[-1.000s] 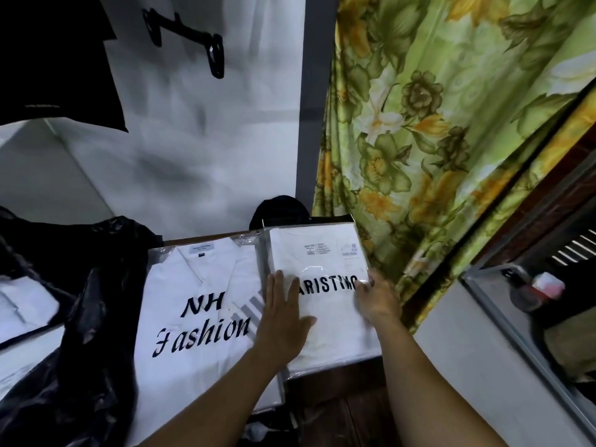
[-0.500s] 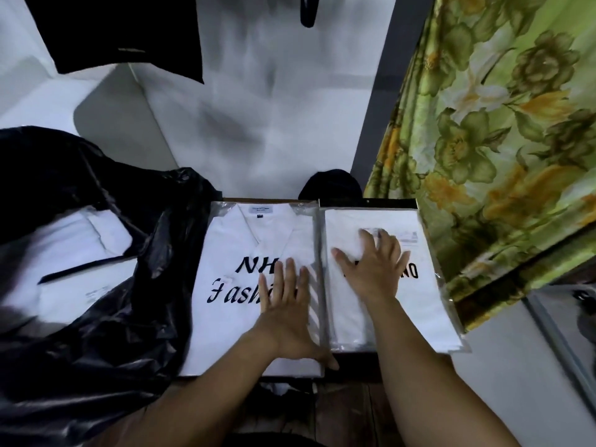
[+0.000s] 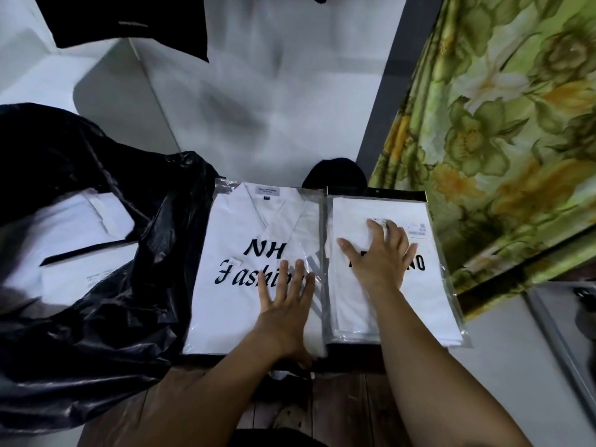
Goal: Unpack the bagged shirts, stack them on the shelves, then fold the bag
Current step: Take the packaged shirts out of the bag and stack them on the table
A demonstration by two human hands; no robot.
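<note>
A black bag (image 3: 106, 317) is seen slumped at the left with its mouth open, and more folded white shirts (image 3: 74, 240) lie inside it. A flowered curtain (image 3: 516, 130) hangs at the right, its hem just beside the right pack, and a white wall (image 3: 274, 108) stands behind. Between bag and curtain, two sleeved shirts are laid flat side by side on a dark shelf (image 3: 354, 354), with their inner edges meeting.

The left pack (image 3: 232, 311) touches the bag's crumpled side, and its near edge lies at the shelf's front. It is white and V-necked, printed "NH Fashion" in black. The right pack (image 3: 432, 304) is white with partly covered black lettering, and a dark strip runs along its far edge. Its near right corner juts past the shelf.

The left hand (image 3: 287, 308) is laid flat on the left pack, fingers straight and close together. The right hand (image 3: 380, 259) is pressed flat on the right pack, fingers spread.
</note>
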